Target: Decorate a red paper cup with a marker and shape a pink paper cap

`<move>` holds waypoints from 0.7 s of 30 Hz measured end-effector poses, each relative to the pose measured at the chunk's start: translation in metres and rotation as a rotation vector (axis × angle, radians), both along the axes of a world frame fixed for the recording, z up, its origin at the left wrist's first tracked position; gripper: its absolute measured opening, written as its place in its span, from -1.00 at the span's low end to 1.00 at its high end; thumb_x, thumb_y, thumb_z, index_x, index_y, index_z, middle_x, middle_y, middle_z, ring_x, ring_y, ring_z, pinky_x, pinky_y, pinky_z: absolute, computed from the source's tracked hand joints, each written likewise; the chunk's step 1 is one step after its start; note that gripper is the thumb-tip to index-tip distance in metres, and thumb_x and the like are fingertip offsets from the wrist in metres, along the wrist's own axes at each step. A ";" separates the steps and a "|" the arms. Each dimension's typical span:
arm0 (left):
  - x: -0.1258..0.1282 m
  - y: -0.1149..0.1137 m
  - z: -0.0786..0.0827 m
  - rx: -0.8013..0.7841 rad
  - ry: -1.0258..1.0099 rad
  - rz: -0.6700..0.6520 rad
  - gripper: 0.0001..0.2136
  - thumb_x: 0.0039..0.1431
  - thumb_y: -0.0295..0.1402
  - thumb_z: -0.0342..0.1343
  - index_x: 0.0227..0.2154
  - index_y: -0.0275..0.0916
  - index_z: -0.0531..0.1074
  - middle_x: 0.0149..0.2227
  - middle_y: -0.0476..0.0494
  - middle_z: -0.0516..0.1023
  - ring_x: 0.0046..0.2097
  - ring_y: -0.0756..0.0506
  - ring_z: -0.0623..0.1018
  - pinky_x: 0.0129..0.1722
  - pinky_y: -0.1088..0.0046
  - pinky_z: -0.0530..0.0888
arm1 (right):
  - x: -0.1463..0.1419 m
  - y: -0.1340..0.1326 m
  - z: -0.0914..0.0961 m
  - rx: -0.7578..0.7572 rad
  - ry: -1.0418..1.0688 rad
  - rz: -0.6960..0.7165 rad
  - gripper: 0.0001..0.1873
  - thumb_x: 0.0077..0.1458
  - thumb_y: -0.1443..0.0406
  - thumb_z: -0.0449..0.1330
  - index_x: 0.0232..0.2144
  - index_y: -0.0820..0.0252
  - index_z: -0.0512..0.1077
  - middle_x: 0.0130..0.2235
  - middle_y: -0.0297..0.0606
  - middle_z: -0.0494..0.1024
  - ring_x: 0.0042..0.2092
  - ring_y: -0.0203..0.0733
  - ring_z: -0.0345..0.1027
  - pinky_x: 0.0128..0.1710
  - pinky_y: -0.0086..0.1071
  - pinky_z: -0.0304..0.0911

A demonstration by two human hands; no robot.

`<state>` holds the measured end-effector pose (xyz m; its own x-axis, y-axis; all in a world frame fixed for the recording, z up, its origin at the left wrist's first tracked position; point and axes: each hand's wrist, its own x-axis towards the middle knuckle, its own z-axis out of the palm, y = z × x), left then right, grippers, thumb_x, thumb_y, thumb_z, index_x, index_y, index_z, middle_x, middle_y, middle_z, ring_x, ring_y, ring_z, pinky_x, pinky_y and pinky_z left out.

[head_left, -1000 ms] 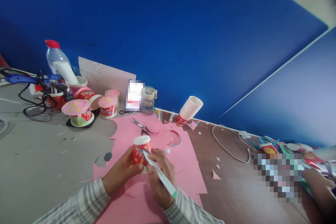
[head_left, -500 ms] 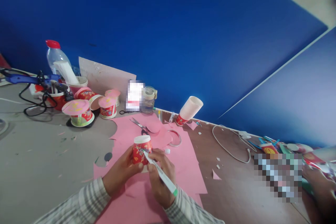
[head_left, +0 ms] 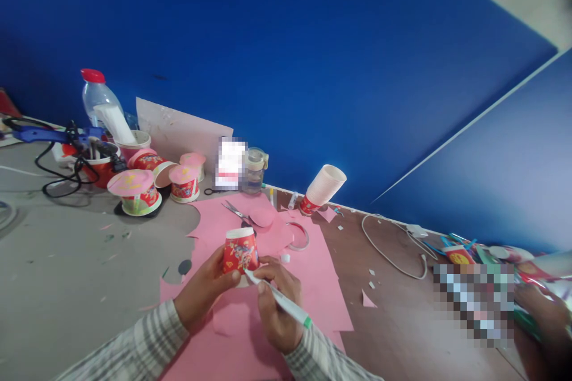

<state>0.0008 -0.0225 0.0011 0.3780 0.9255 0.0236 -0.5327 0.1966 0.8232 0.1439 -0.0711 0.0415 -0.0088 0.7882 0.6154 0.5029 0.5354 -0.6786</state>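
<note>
Cup (head_left: pixel 240 250), narrow end up, clasped in left hand (head_left: pixel 205 287) above the pink paper (head_left: pixel 327 303); right hand (head_left: pixel 279 325) pinches a marker (head_left: pixel 290 308). Versus half a second ago, marker tip sits lower, near the cup's bottom rim. Work has apparently shifted there; tip contact unclear.

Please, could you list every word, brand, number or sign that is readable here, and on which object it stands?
No text can be read.
White pen: any print too small, blurred.
Held red cup: printed pattern, no legible lettering.
Pixelated patch beside the jar: hidden.
Pixelated area at right: hidden.
</note>
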 end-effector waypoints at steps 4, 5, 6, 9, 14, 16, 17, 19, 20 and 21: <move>0.000 0.000 0.001 -0.010 -0.003 -0.006 -0.61 -0.24 -0.44 0.24 -0.22 -0.25 0.42 -0.28 -0.30 0.57 -0.19 -0.41 0.44 -0.19 -0.02 0.34 | 0.001 0.000 0.005 0.012 0.042 -0.005 -0.81 -0.04 0.43 0.06 -0.42 0.15 0.46 -0.44 -0.23 0.57 -0.30 0.01 0.49 -0.36 -0.26 0.40; 0.000 -0.001 0.001 -0.011 -0.004 -0.011 -0.60 -0.24 -0.44 0.24 -0.21 -0.24 0.42 -0.27 -0.30 0.57 -0.17 -0.41 0.43 -0.19 -0.02 0.34 | 0.001 0.000 0.006 0.005 0.065 -0.014 -0.82 -0.03 0.43 0.07 -0.42 0.15 0.46 -0.42 -0.22 0.57 -0.31 0.01 0.49 -0.36 -0.26 0.41; 0.000 -0.001 0.001 -0.012 -0.005 -0.016 -0.58 -0.24 -0.45 0.23 -0.19 -0.24 0.41 -0.25 -0.31 0.56 -0.16 -0.42 0.42 -0.18 -0.01 0.34 | 0.001 0.001 0.006 -0.009 0.090 -0.022 -0.82 -0.02 0.42 0.07 -0.40 0.15 0.46 -0.41 -0.22 0.58 -0.33 0.00 0.49 -0.38 -0.27 0.41; 0.000 -0.002 0.002 -0.017 -0.018 -0.027 -0.54 -0.24 -0.48 0.23 -0.15 -0.23 0.38 -0.21 -0.31 0.55 -0.13 -0.43 0.40 -0.19 -0.01 0.35 | 0.002 0.002 0.004 -0.073 0.143 -0.033 -0.83 -0.01 0.38 0.07 -0.38 0.17 0.46 -0.42 -0.22 0.57 -0.46 -0.06 0.47 -0.49 -0.31 0.39; 0.002 -0.003 0.004 -0.030 -0.025 -0.033 -0.49 -0.26 -0.50 0.24 -0.11 -0.23 0.36 -0.22 -0.31 0.55 -0.15 -0.43 0.41 -0.23 0.02 0.38 | 0.004 0.003 0.001 -0.102 0.144 -0.048 -0.82 0.01 0.34 0.08 -0.33 0.20 0.45 -0.48 -0.24 0.54 -0.51 -0.11 0.44 -0.54 -0.35 0.36; 0.002 -0.003 0.005 -0.023 -0.018 -0.035 -0.48 -0.25 -0.50 0.24 -0.11 -0.23 0.36 -0.22 -0.31 0.55 -0.15 -0.42 0.41 -0.24 0.04 0.38 | 0.003 0.003 0.001 -0.102 0.139 -0.043 -0.83 0.02 0.33 0.08 -0.34 0.20 0.45 -0.48 -0.25 0.53 -0.52 -0.11 0.43 -0.54 -0.36 0.35; 0.001 -0.002 0.005 -0.015 -0.008 -0.037 -0.49 -0.26 -0.50 0.25 -0.11 -0.23 0.36 -0.22 -0.31 0.55 -0.15 -0.42 0.41 -0.24 0.04 0.38 | 0.003 0.003 0.002 -0.103 0.138 -0.040 -0.83 0.02 0.33 0.08 -0.34 0.20 0.45 -0.48 -0.25 0.53 -0.52 -0.12 0.43 -0.54 -0.36 0.35; 0.001 -0.002 0.005 0.000 0.014 -0.034 -0.49 -0.26 -0.49 0.25 -0.11 -0.23 0.37 -0.23 -0.31 0.55 -0.15 -0.43 0.41 -0.25 0.05 0.38 | 0.002 0.003 0.003 -0.107 0.141 -0.026 -0.83 0.02 0.34 0.08 -0.35 0.20 0.45 -0.47 -0.25 0.52 -0.52 -0.12 0.43 -0.53 -0.35 0.35; 0.001 -0.002 0.006 0.002 0.022 -0.033 -0.49 -0.27 -0.48 0.25 -0.12 -0.23 0.37 -0.23 -0.31 0.55 -0.16 -0.43 0.42 -0.25 0.04 0.38 | 0.002 0.004 0.003 -0.111 0.144 -0.020 -0.84 0.02 0.34 0.08 -0.35 0.20 0.45 -0.47 -0.25 0.52 -0.52 -0.13 0.42 -0.53 -0.35 0.35; 0.001 -0.002 0.006 0.002 0.025 -0.032 -0.48 -0.27 -0.48 0.25 -0.11 -0.23 0.37 -0.23 -0.31 0.55 -0.16 -0.43 0.42 -0.25 0.04 0.38 | 0.001 0.004 0.003 -0.114 0.145 -0.015 -0.84 0.01 0.34 0.08 -0.35 0.20 0.45 -0.46 -0.25 0.53 -0.51 -0.13 0.42 -0.52 -0.35 0.35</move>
<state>0.0016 -0.0246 0.0073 0.4079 0.9129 0.0153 -0.5050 0.2116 0.8368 0.1451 -0.0673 0.0443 0.0858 0.8525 0.5157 0.4032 0.4436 -0.8004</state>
